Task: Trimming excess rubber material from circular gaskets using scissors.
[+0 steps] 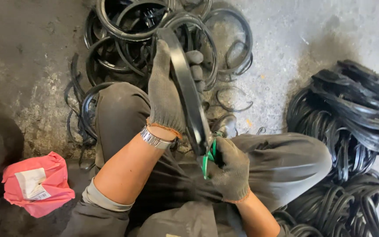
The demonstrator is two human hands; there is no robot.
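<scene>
- Above the lap, head view: left hand (165, 94) in a grey knit glove is closed around the upper part of a black rubber ring (187, 94), fingers wrapped over its far edge. A metal watch (154, 138) sits on that wrist.
- Ring is held edge-on and tilted, running from near the fingertips down to the knees; its lower end meets the right hand.
- Right hand (230, 169), also gloved, is clenched on a green-handled cutter (208, 159); the tool's tip sits at the ring's lower edge. Blade itself is hidden, cannot tell whether it bites the rubber.
- Handling judgement: the ring looks light and flexible, a flat band that would bend if gripped at one point only. The surface seems smooth and somewhat dusty; knit gloves should give enough friction. Best hold is across the band's width, close to the working spot, to stop it flopping.
- Surroundings: loose rings lie in a pile (154, 39) on the concrete floor (27, 48) ahead; a stacked heap (352, 127) lies to the right. A pink bag (38, 184) with a white label rests at lower left.
</scene>
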